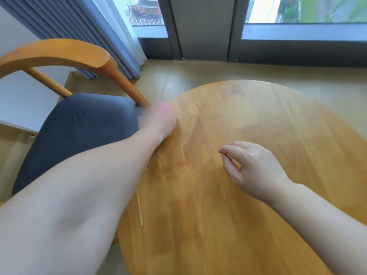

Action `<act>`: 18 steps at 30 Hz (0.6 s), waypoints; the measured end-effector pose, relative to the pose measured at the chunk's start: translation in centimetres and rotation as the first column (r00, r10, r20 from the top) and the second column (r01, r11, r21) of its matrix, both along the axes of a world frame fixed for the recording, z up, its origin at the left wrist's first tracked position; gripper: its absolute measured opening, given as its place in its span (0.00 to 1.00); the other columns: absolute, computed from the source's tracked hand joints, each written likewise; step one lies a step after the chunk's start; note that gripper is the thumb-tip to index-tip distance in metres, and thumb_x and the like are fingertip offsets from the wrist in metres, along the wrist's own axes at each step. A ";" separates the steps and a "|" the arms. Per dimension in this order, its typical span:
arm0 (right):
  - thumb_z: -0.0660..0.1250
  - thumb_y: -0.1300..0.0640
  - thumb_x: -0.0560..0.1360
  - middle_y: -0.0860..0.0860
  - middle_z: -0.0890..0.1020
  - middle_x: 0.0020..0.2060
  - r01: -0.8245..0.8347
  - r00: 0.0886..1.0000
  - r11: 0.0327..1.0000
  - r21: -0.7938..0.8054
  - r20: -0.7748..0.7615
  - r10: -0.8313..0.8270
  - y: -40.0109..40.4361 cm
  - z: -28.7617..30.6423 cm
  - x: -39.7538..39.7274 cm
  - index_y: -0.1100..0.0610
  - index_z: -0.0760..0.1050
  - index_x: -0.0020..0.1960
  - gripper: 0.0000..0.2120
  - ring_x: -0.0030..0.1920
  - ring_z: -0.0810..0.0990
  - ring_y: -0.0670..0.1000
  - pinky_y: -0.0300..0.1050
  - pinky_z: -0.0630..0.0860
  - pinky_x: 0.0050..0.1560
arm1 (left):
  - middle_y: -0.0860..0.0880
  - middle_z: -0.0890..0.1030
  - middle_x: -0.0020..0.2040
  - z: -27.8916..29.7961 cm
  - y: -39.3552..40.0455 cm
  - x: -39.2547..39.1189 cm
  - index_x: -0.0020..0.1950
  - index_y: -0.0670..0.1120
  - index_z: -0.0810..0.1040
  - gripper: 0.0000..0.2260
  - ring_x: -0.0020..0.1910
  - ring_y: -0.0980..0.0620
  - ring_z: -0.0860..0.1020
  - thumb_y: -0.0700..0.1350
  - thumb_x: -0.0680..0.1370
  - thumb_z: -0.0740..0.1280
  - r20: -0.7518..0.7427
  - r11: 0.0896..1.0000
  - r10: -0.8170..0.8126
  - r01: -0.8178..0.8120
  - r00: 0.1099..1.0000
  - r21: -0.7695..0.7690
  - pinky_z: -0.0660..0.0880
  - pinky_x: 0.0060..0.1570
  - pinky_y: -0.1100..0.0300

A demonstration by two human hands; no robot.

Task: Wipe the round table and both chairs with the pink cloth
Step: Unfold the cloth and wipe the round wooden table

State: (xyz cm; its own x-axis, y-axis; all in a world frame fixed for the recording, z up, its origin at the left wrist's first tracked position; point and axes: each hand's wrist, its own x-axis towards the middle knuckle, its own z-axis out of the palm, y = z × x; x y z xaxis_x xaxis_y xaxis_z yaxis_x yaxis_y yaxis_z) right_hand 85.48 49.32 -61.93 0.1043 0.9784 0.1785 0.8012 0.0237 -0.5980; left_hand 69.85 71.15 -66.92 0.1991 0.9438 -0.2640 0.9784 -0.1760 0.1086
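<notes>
Here, the desk [248, 175] is round, of honey-coloured wood planks with visible grain; a duller damp-looking sheen runs in streaks across its middle. The chair [75, 133] stands just beside its left edge: curved wooden backrest, round wooden posts, dark matte padded seat with a few small dents.

The left hand [158, 121] reaches to the desk's far-left rim, next to the chair post. It is motion-blurred; a patch of cloth [164, 107], pink, shows at the fingertips, so the cloth sits under or in that hand at the rim. Whether the fingers curl around it or press it flat cannot be told. The cloth's shape and texture are not readable.

The right hand [252, 165] hovers over the desk's middle, fingers loosely curled, thumb near the forefinger, holding nothing.

The desk's near and right edges are cut off by the frame. Only one chair is in view.

Floor [198, 74]: pale wood-look boards. Behind: grey-blue pleated curtain [79, 26], dark-framed window [297, 32], a truck blurred outside.
</notes>
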 end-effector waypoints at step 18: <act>0.68 0.65 0.73 0.53 0.82 0.36 0.237 0.971 0.972 -0.010 0.034 -0.236 -4.4 -0.7 7.9 0.62 0.82 0.46 0.04 0.35 0.80 0.58 0.49 0.77 0.32 | 0.44 0.79 0.54 -1.1 1.4 14.4 0.56 0.46 0.75 0.23 0.53 0.42 0.74 0.60 0.77 0.50 0.006 0.916 -0.383 0.378 0.924 0.136 0.68 0.51 0.51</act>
